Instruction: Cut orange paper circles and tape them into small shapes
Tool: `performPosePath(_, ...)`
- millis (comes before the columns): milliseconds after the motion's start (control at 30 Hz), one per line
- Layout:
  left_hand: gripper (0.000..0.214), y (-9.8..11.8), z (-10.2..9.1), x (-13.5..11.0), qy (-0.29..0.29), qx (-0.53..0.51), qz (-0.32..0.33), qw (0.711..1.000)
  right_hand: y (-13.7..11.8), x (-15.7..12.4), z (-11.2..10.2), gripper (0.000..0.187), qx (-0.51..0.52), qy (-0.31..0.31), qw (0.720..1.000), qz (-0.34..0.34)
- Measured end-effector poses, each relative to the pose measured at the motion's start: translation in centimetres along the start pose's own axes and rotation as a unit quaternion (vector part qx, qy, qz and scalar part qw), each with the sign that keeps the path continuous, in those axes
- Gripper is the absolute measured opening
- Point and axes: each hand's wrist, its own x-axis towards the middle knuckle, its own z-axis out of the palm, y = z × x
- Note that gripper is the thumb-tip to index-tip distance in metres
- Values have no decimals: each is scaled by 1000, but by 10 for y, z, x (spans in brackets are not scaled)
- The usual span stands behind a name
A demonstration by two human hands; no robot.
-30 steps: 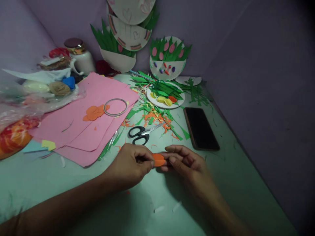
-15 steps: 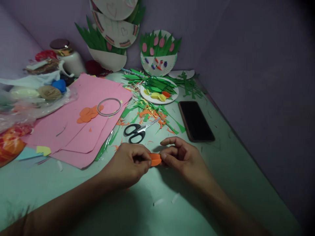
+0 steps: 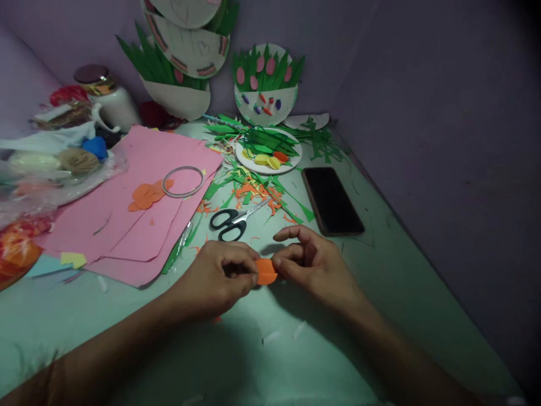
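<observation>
Both my hands meet over the pale green table [image 3: 127, 327], pinching one small folded orange paper piece [image 3: 266, 272] between them. My left hand [image 3: 217, 279] grips its left end with curled fingers. My right hand [image 3: 315, 262] pinches its right end with thumb and bent fingers, its index finger stretched out above. Black-handled scissors [image 3: 230, 221] lie just beyond my hands. Past them spreads a litter of green and orange paper scraps [image 3: 253, 194].
Pink paper sheets [image 3: 139, 197] at left carry orange cut-outs [image 3: 146, 194] and a tape ring [image 3: 183, 181]. A dark phone [image 3: 332, 200] lies right of the scraps. A paper plate [image 3: 268, 155] with petals, standing plate crafts [image 3: 264, 84], a jar [image 3: 105, 98] and plastic bags [image 3: 46, 169] line the back and left. A purple wall closes the right side.
The view has shifted so everything sits a little further left and up. My right hand's fingers have curled from flat into a pinch on the orange piece.
</observation>
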Motion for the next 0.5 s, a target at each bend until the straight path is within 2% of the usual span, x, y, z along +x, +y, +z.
performPosePath(500,12,-2,0,2,9,-4,-38,999,0,-2,2,31,12,0,1000,-3)
